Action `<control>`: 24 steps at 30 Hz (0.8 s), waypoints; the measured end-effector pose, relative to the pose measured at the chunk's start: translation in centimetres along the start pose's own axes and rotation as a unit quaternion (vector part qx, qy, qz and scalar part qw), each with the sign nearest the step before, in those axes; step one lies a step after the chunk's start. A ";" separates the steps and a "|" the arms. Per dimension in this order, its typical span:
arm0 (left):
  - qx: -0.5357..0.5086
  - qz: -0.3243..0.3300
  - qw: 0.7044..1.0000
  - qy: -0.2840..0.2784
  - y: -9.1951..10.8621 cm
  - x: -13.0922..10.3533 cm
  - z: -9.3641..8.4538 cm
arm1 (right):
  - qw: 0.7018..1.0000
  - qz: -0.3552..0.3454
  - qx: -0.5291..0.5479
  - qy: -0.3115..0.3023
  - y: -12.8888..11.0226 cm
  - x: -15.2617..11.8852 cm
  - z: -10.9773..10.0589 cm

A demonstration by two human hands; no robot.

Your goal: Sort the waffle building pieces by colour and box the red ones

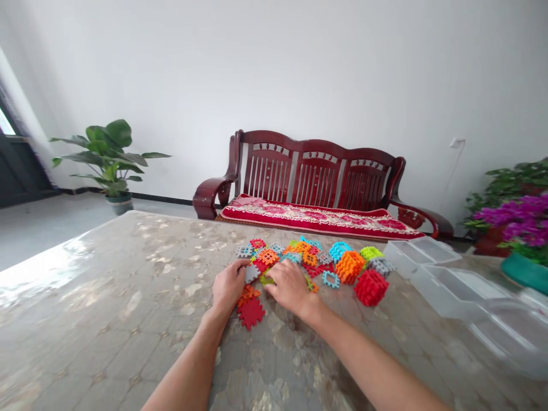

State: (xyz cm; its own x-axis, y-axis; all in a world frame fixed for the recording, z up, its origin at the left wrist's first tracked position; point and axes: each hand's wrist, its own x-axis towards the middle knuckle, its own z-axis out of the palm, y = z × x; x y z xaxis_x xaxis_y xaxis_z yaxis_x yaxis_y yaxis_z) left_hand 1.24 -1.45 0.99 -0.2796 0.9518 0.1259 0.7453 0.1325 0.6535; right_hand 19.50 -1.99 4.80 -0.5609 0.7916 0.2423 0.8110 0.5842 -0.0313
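I am stretching both forearms forward over the desk (128,297), palms down. My left hand (228,287) is pinching a grey tile (251,273) between thumb and fingers, at the near edge of the pile of coloured tiles (299,254). My right hand (290,286) is lying flat on the pile with fingers spread; I cannot tell if it is grasping anything. A red tile (251,313) is lying just beside my left wrist. 3 assembled cubes, orange (350,266), red (370,286) and blue (339,250), are standing right of the pile. I am seeing no readable writing.
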 end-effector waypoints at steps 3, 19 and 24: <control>-0.008 0.005 1.000 -0.003 0.0 0.0 0.0 | 0.997 -0.029 -0.075 -0.010 -0.5 0.4 0.8; 0.004 0.019 1.000 0.005 0.2 -0.2 -0.1 | 0.995 -0.058 -0.085 0.020 -1.0 -1.8 0.7; 0.001 0.016 1.000 0.002 0.3 -0.3 -0.3 | 0.991 -0.063 -0.114 -0.017 -2.5 -1.3 0.2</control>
State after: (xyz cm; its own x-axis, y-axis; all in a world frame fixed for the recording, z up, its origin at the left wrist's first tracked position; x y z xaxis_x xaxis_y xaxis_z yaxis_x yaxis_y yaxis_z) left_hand 1.43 -1.78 1.38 -0.2585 0.9544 0.1494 0.7554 0.1032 0.6471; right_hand 18.15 -4.40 4.36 -0.6620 0.7231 0.1969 0.7487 0.6263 0.2173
